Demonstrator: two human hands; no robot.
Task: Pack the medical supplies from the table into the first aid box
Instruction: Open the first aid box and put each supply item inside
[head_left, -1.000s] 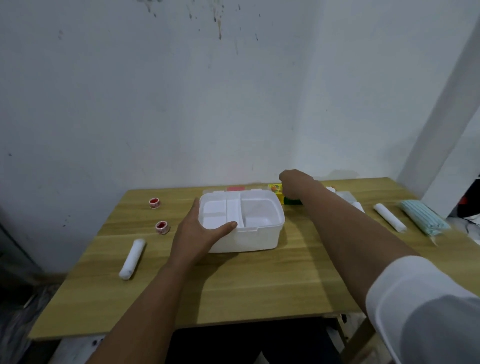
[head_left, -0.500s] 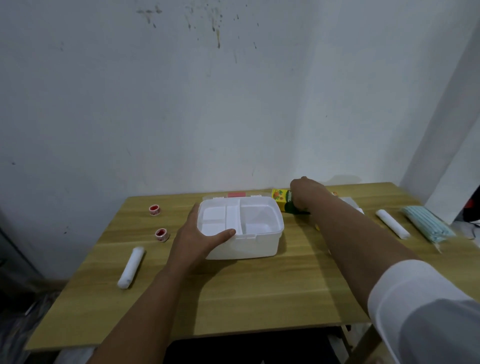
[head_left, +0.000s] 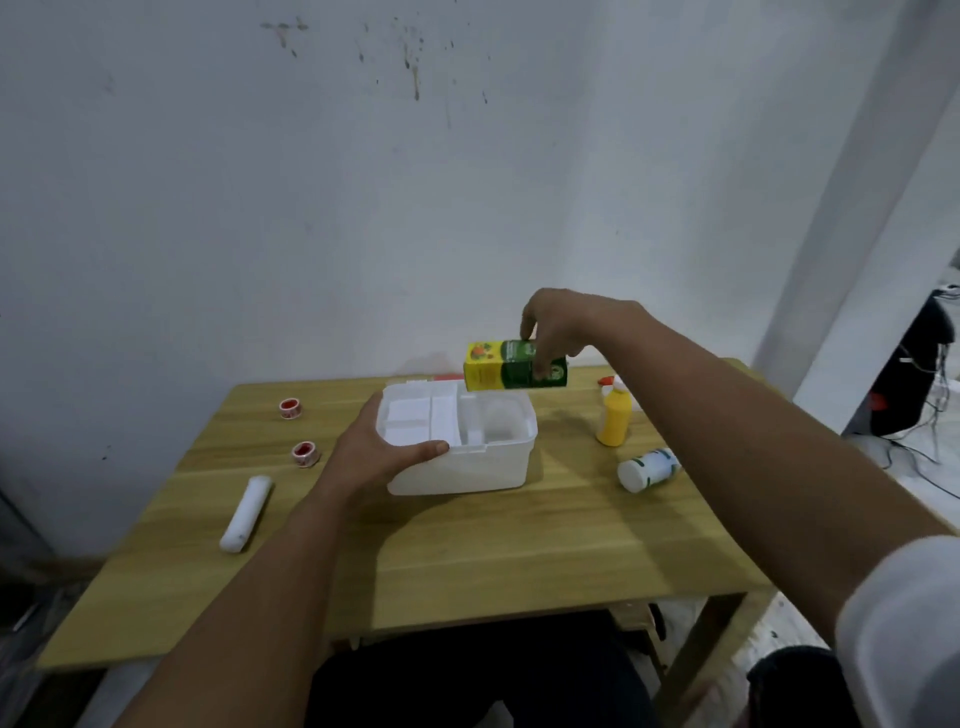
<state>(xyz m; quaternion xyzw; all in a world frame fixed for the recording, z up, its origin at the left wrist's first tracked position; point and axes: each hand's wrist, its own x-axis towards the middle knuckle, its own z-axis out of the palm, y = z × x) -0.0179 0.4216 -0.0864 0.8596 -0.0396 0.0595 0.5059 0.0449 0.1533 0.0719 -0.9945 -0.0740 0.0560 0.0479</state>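
Note:
The white first aid box (head_left: 483, 467) stands open at the table's middle, with a divided tray inside. My left hand (head_left: 374, 452) grips its front left corner, thumb over the rim. My right hand (head_left: 566, 327) holds a yellow and green carton (head_left: 506, 366) lying flat in the air just above the box's back right corner. A yellow bottle (head_left: 614, 421) stands right of the box, and a white bottle (head_left: 647, 469) lies on its side nearer me. A white bandage roll (head_left: 245, 513) and two red tape rolls (head_left: 305, 453) (head_left: 289, 407) lie on the left.
The wooden table (head_left: 467, 561) stands against a white wall. A red flat item (head_left: 447, 377) shows behind the box. Black equipment with cables (head_left: 914, 374) sits on the floor at the far right.
My right hand has lifted the yellow and green carton off the table and carried it left, over the box's back right corner. The view has shifted, uncovering two bottles on the right.

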